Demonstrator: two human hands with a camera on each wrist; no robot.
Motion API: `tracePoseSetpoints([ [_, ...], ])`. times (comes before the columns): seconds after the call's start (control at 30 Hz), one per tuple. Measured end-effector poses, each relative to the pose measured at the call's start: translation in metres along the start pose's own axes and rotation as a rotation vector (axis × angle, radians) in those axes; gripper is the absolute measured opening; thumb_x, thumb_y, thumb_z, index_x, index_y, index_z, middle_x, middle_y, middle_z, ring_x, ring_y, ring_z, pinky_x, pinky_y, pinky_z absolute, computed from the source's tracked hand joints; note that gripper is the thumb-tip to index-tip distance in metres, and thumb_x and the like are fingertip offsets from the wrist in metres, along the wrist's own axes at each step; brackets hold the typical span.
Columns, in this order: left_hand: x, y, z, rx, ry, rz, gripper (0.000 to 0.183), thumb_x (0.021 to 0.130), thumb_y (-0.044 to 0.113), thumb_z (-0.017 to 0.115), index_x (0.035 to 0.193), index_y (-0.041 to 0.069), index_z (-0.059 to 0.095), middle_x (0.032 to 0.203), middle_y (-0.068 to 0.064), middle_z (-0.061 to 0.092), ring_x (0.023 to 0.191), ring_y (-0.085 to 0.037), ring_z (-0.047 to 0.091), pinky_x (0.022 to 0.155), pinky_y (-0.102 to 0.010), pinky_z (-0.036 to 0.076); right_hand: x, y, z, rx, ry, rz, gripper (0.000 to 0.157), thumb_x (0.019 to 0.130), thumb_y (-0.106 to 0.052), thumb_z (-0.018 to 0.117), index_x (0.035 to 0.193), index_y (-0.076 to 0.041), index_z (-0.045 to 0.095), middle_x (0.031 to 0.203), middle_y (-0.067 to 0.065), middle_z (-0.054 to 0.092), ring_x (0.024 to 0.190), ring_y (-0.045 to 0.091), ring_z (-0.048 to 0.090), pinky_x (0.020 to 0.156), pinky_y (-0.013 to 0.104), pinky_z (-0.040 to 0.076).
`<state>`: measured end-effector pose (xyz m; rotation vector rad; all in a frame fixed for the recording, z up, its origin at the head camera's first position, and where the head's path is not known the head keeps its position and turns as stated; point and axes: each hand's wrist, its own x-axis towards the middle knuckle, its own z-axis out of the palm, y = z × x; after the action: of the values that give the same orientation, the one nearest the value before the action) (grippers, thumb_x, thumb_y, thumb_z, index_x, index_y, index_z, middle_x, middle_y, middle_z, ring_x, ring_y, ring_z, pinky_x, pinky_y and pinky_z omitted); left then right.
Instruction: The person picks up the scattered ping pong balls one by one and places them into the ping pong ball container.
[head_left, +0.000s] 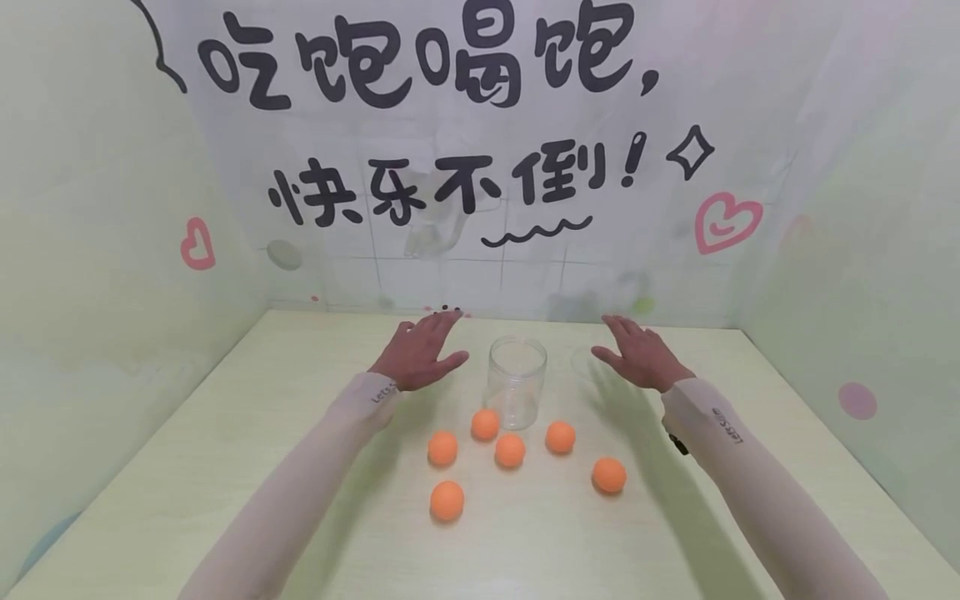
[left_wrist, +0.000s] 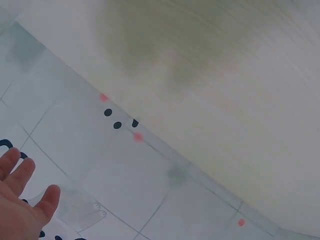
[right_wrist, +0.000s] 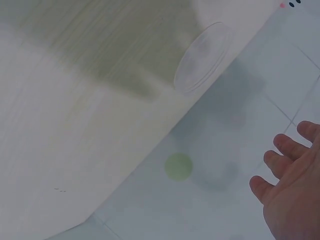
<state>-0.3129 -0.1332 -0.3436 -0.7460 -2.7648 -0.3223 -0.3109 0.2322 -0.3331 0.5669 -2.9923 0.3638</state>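
A clear, open-topped jar [head_left: 516,383] stands upright at the middle of the table. My left hand [head_left: 422,350] is held out to the left of the jar, fingers extended and holding nothing. On the jar's other side, my right hand [head_left: 637,352] is also stretched out with nothing in it. A round clear lid [right_wrist: 204,59] lies flat on the table near that hand, partly hidden by it in the head view. Several orange balls lie loose in front of the jar, among them one ball [head_left: 485,424] close by its base and another ball [head_left: 609,475] farther right.
The pale wooden table [head_left: 225,467] meets a printed back wall [head_left: 450,283] just beyond the hands. Side walls [head_left: 862,333] border the table left and right. The nearest ball [head_left: 447,501] lies left of centre, between the forearms.
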Motion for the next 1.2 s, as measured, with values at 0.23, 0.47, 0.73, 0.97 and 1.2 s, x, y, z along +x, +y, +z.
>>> tracePoseSetpoints([
  [0.23, 0.001, 0.009, -0.002, -0.023, 0.033, 0.036, 0.066, 0.092, 0.047, 0.051, 0.145, 0.011, 0.034, 0.144, -0.013, 0.045, 0.129, -0.029, 0.046, 0.099, -0.054, 0.035, 0.002, -0.004, 0.006, 0.014, -0.026, 0.001, 0.069, 0.099, -0.040, 0.043, 0.148, 0.003, 0.021, 0.150, 0.029, 0.026, 0.138, 0.046, 0.026, 0.111, 0.060, 0.018],
  [0.47, 0.001, 0.013, 0.002, -0.009, 0.028, 0.055, 0.067, 0.093, 0.046, 0.048, 0.145, 0.007, 0.033, 0.145, -0.014, 0.044, 0.130, -0.030, 0.045, 0.100, -0.054, 0.035, 0.002, -0.013, 0.012, 0.020, -0.007, -0.039, 0.067, 0.099, -0.038, 0.045, 0.147, 0.004, 0.023, 0.149, 0.028, 0.029, 0.137, 0.045, 0.029, 0.111, 0.060, 0.019],
  [0.73, 0.001, 0.020, 0.001, -0.148, -0.138, -0.013, 0.067, 0.093, 0.036, 0.047, 0.150, 0.008, 0.024, 0.153, -0.011, 0.033, 0.138, -0.029, 0.036, 0.108, -0.054, 0.028, -0.002, -0.021, 0.017, 0.054, 0.022, -0.097, 0.064, 0.100, -0.035, 0.045, 0.146, 0.004, 0.025, 0.148, 0.028, 0.032, 0.135, 0.045, 0.033, 0.109, 0.061, 0.021],
  [0.97, 0.002, 0.025, 0.003, -0.248, -0.207, -0.038, 0.068, 0.093, 0.033, 0.046, 0.151, 0.009, 0.020, 0.154, -0.011, 0.030, 0.142, -0.027, 0.030, 0.113, -0.055, 0.021, -0.007, -0.026, 0.023, 0.081, 0.011, -0.126, 0.064, 0.099, -0.036, 0.046, 0.147, 0.002, 0.025, 0.147, 0.026, 0.034, 0.133, 0.044, 0.036, 0.107, 0.060, 0.025],
  [1.2, -0.001, 0.030, 0.006, -0.278, -0.217, -0.038, 0.068, 0.091, 0.030, 0.049, 0.150, 0.010, 0.022, 0.152, -0.011, 0.034, 0.139, -0.027, 0.035, 0.112, -0.054, 0.023, -0.008, -0.040, 0.022, 0.247, -0.063, -0.144, 0.072, 0.096, -0.042, 0.049, 0.150, -0.005, 0.019, 0.154, 0.019, 0.027, 0.138, 0.039, 0.032, 0.111, 0.055, 0.025],
])
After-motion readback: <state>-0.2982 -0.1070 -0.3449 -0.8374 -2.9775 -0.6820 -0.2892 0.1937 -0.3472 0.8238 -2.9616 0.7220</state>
